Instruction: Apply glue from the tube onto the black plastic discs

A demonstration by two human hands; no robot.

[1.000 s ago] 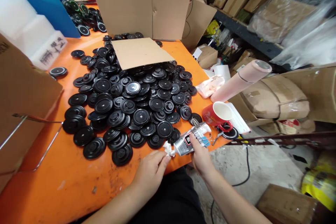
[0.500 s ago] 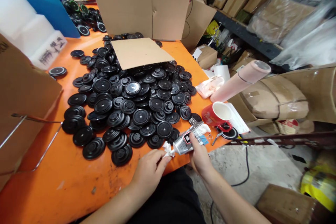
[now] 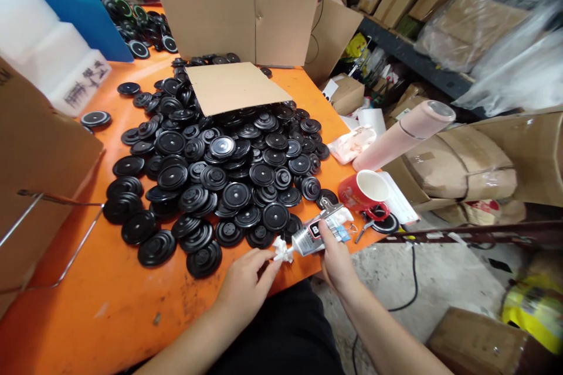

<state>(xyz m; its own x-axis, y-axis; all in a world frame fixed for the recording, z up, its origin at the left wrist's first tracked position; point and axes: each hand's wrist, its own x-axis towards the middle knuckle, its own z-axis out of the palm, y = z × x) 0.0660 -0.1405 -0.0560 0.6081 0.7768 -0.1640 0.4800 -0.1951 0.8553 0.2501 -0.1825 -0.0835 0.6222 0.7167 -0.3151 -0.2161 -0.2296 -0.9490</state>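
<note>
My right hand (image 3: pixel 336 258) is closed around a silver tube (image 3: pixel 308 238) with a black and red label. A metal clip (image 3: pixel 328 209) sits at the tube's far end. The nozzle points left, into a crumpled white tissue (image 3: pixel 282 251). My left hand (image 3: pixel 250 281) pinches that tissue between thumb and forefinger at the nozzle tip. Just beyond both hands lies a large pile of black round discs (image 3: pixel 236 194) on the orange table (image 3: pixel 185 304). A flat piece of cardboard (image 3: pixel 240 88) rests on top of the pile.
Right of the pile are a red mug (image 3: pixel 352 192), a pink bottle (image 3: pixel 396 137) and a crumpled packet (image 3: pixel 354 143). A large carton (image 3: pixel 220 6) stands at the back, another (image 3: pixel 39 170) at the left beside a bent metal rod (image 3: pixel 81 246). The table's edge runs beneath my hands.
The tube has tilted slightly in my right hand. My left fingers have shifted a little at the tissue, which shows more openly around the nozzle.
</note>
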